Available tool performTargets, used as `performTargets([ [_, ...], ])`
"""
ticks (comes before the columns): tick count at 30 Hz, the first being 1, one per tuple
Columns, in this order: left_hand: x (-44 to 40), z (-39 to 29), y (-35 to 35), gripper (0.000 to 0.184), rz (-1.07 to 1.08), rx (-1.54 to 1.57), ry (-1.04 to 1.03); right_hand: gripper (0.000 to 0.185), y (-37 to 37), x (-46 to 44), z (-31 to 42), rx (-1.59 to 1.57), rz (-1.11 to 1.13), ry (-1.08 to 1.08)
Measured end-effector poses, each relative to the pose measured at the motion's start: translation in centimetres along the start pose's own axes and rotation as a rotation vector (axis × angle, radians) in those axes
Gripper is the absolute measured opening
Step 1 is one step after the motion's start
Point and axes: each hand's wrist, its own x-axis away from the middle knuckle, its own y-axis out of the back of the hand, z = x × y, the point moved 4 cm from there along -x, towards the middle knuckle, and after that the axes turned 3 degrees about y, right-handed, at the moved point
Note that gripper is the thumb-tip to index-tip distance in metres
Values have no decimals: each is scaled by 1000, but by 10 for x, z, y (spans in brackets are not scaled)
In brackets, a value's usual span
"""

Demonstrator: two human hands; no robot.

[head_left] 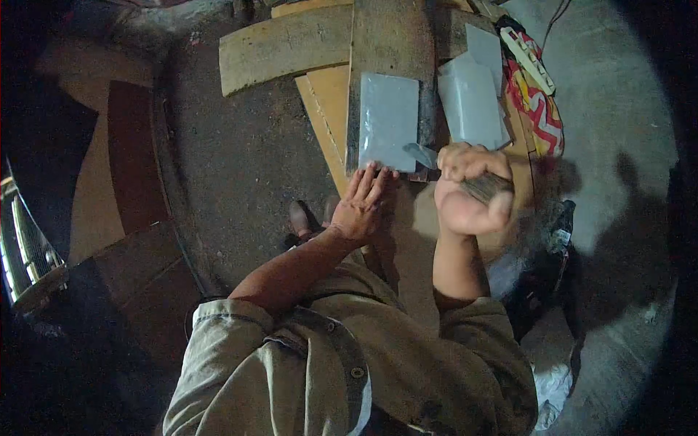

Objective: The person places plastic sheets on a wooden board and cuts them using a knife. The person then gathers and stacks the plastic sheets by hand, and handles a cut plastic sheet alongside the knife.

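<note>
The place seems to be a simple workshop: the floor [240, 145] is dark and dirty, a sheet [389, 116] lies on a worn board [392, 36], and planks [287, 48] lie near.

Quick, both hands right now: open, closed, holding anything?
Left hand: open, fingertips on the near edge of the pale sheet.
Right hand: closed, holding a tool with a grey end.

Dim light throws shadows across the floor [607, 87]; corners blacken.
</note>
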Motion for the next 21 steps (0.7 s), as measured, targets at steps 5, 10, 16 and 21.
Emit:
performTargets([
  [5,-3,-2,-3,55,-41,41,22,49,-27,17,-7,-145,59,-166],
  [10,-1,-1,-2,63,144,-54,32,55,-46,13,6,-161,101,-97],
  [16,-1,-2,-2,57,101,-56,28,50,-27,14,-28,-123,77,-217],
  [21,-4,-2,-1,58,0,-93,22,51,-33,10,-2,-87,134,-76],
])
